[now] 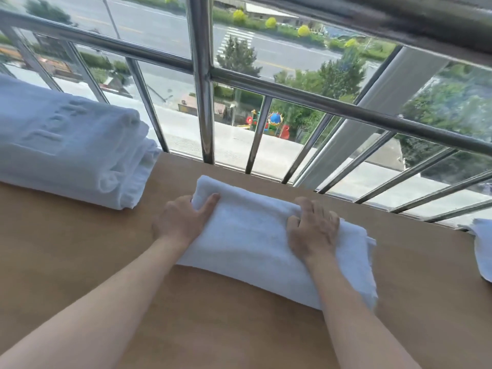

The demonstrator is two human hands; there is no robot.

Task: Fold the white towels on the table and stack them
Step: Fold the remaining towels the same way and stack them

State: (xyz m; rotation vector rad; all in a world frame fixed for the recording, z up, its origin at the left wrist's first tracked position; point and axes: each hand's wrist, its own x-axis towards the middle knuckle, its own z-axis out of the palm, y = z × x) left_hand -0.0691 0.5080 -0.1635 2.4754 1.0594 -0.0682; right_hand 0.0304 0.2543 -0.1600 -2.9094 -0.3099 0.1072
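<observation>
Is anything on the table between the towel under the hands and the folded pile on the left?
Nothing visible does. The left hand and right hand hold the towel, and only bare table separates it from the folded pile.

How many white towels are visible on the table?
3 at least. The folded pile, far left, may hold several; the middle towel is under the left hand and right hand; the cut-off towel is at the right edge.
</observation>
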